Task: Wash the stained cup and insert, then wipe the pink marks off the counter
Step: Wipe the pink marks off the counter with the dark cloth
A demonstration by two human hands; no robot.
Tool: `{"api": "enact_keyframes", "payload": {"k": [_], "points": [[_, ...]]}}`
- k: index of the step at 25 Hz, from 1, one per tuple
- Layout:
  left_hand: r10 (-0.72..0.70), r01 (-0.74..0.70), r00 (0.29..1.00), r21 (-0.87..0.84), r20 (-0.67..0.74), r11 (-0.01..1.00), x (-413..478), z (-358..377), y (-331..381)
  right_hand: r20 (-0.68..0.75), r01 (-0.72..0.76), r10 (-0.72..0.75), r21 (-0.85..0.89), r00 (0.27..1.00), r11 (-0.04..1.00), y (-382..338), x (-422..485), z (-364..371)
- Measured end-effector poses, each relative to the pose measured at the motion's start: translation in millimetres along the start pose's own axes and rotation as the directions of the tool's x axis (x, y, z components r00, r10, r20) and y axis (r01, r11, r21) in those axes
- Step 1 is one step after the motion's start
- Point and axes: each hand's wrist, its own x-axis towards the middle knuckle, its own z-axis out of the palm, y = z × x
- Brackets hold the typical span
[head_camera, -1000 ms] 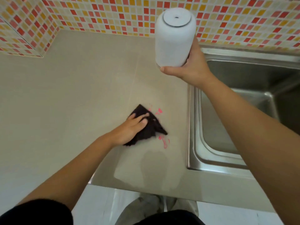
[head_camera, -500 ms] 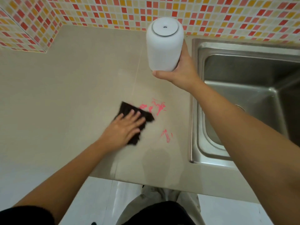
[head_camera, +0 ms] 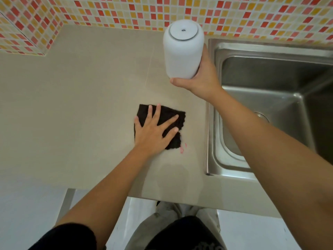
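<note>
No text can be read; the pale print on the dark garment (head_camera: 180, 233) is cut off

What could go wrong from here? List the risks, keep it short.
1. A pink mark lies just outside the near corner of the cloth that the left hand presses flat; a stroke could miss or smear it.
2. The right hand grips the cup upside down by its lower end, above the counter beside the sink; it might slip, or drip onto the counter.
</note>
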Motion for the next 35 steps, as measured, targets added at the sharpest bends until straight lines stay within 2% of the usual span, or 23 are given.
{"api": "enact_keyframes", "payload": {"k": [2,4,7,9,11,14,15,18,20,21,23,25,26,29,31,32,33,34,35], "points": [[-0.074,0.074,0.997,0.005,-0.008,0.997,37,-2,16,0.001,0.001,-0.001,-0.016,1.000,1.000,-3,-4,-3],[-0.056,0.056,0.998,0.014,-0.015,0.998,46,-1,26,0.001,-0.009,0.009,-0.017,1.000,1.000,-3,-6,-2],[0.002,-0.002,0.990,-0.004,-0.143,1.000,-19,16,28,-0.002,-0.002,0.002,-0.004,1.000,1.000,-8,-10,1],[0.017,-0.017,0.988,-0.004,-0.154,1.000,-48,24,23,0.003,-0.012,0.012,0.011,1.000,1.000,-6,-11,3],[0.013,-0.013,0.988,-0.003,-0.153,1.000,-22,19,22,-0.009,-0.016,0.016,0.016,1.000,1.000,-4,-12,5],[-0.102,0.092,0.987,-0.082,-0.121,0.992,47,3,24,-0.030,-0.020,0.021,0.010,0.999,1.000,-2,-12,4],[-0.098,0.084,0.988,-0.116,-0.117,0.990,46,5,24,-0.029,-0.025,0.026,0.015,0.999,1.000,-2,-11,3],[0.166,-0.189,0.969,-0.113,-0.183,0.976,-28,18,13,-0.054,-0.004,0.005,0.020,0.999,1.000,-4,-4,-4],[0.243,-0.269,0.951,-0.121,-0.192,0.956,-63,12,-16,-0.064,0.005,-0.003,0.029,0.998,1.000,0,2,-9],[0.198,-0.229,0.953,-0.117,-0.230,0.966,-55,11,-34,-0.068,0.008,-0.005,0.035,0.998,0.999,2,4,-10],[-0.066,0.025,0.956,-0.144,-0.287,0.989,-2,-6,-50,-0.077,0.005,-0.002,0.042,0.997,0.999,7,5,-13],[-0.269,0.227,0.931,-0.186,-0.245,0.956,65,-24,-40,-0.082,0.002,0.002,0.047,0.997,0.999,11,6,-16],[-0.292,0.249,0.934,-0.216,-0.203,0.944,93,-28,-27,-0.083,0.002,0.002,0.048,0.997,0.999,12,6,-17],[-0.217,0.169,0.973,-0.395,-0.079,0.903,120,-35,21,-0.081,0.002,0.000,0.030,0.997,1.000,13,10,-20],[-0.101,0.091,0.995,-0.527,0.010,0.845,90,-28,40,-0.074,0.005,-0.004,0.009,0.997,1.000,14,12,-21],[-0.060,0.096,0.995,-0.568,0.082,0.817,64,-23,45,-0.071,0.006,-0.006,0.005,0.997,1.000,14,13,-22],[-0.006,0.076,0.992,-0.555,0.127,0.828,33,-16,48,-0.069,0.009,-0.008,0.006,0.998,1.000,14,14,-21],[0.060,0.004,0.992,-0.489,0.115,0.872,-2,-5,50,-0.066,0.006,-0.005,0.008,0.998,1.000,15,15,-20],[0.095,-0.054,0.991,-0.361,0.096,0.931,-42,4,53,-0.063,-0.002,0.003,0.013,0.998,1.000,16,17,-19]]}}
